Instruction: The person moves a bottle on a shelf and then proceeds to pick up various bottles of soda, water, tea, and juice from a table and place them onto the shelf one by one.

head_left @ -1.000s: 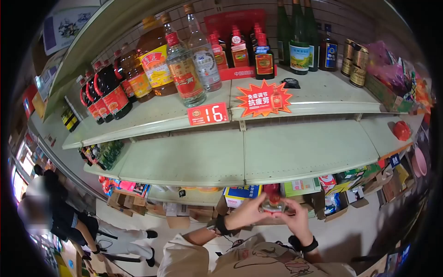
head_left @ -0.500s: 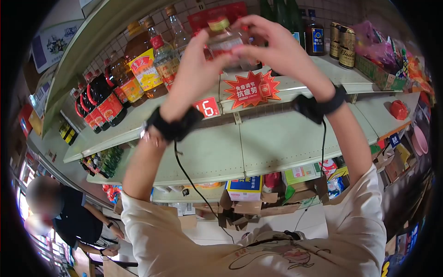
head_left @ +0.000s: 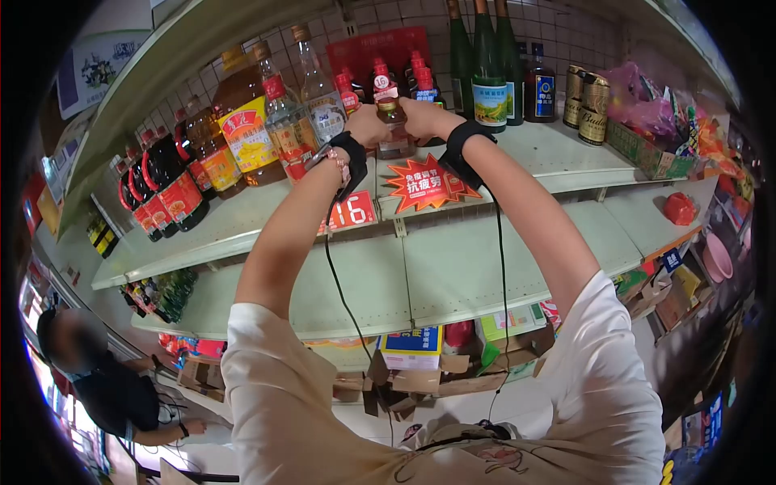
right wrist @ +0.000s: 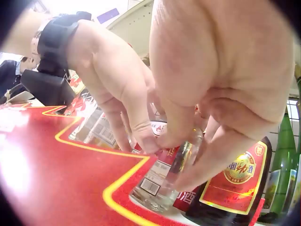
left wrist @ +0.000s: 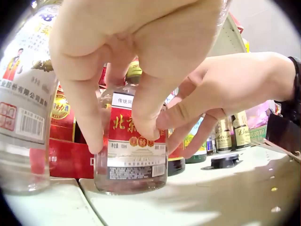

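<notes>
1. While your left hand (left wrist: 136,37) and right hand (left wrist: 230,82) close in from either side, the small clear bottle (left wrist: 137,160) stands upright between them on the upper shelf (head_left: 558,158), its red-and-white label facing you.
2. Your left fingers are bent round the bottle, open only about its width, with one tip at its left side and another on the front of the label.
3. Your right fingers are also bent round it, the thumb tip at the label's right edge; how firmly they press, you cannot tell.
4. On your left, near the bottle, is a tall clear bottle (left wrist: 23,108) with a white label; behind your hands are dark bottles with red caps (head_left: 424,87) and a red display box (head_left: 388,44).
5. At the shelf's front edge sit a red starburst sign (head_left: 428,184) and a red price sign (head_left: 353,210).
6. To the right stand green bottles (head_left: 489,85), a dark bottle with a blue label (head_left: 540,87) and gold-and-black cans (head_left: 594,109).
7. A red bundle (head_left: 681,208) rests on the lower shelf (head_left: 485,267), towards its right end.
</notes>
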The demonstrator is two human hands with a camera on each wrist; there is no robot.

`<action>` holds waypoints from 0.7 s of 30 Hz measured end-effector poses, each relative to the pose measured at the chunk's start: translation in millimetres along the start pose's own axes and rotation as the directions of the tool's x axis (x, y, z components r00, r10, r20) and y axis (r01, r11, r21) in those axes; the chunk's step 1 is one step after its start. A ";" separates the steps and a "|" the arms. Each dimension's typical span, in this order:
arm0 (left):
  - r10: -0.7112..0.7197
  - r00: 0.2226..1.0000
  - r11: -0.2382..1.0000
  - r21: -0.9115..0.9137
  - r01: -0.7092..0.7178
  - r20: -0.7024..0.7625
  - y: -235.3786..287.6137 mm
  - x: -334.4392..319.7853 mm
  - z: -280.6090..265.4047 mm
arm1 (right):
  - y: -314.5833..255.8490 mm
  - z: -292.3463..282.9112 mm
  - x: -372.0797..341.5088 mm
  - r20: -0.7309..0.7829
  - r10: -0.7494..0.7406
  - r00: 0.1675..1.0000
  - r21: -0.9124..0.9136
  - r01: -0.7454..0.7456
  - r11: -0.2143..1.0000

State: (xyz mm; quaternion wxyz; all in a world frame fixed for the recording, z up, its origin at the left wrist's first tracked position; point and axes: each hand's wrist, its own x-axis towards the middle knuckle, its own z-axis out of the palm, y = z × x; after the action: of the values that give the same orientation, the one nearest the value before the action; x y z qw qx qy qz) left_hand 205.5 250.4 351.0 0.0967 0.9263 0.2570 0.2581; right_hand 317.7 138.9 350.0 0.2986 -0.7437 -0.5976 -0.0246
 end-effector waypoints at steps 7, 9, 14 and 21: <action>0.003 1.000 0.992 -0.129 -0.001 0.019 -30.5 30.8 17.4 | 7.5 -7.3 1.5 0.029 0.014 0.999 0.065 -0.016 0.998; 0.054 0.999 0.978 -0.201 -0.053 0.001 -31.3 31.2 9.4 | -10.7 -29.3 -18.6 0.059 0.074 0.996 0.106 -0.080 0.991; -0.245 0.948 0.950 -0.144 0.276 0.203 2.1 7.2 -8.8 | 5.9 -15.6 -8.8 0.059 0.044 0.997 -0.058 -0.041 0.997; -0.216 0.972 0.964 -0.135 0.227 0.092 -8.7 24.9 14.0 | 34.8 5.9 23.5 0.128 0.046 0.991 0.153 -0.065 0.986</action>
State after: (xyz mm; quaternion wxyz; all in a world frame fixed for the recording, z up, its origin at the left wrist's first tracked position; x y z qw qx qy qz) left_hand 227.5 270.2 347.1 0.2019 0.8914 0.3358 0.2280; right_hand 353.9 158.6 339.9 0.3192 -0.7343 -0.5941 0.0772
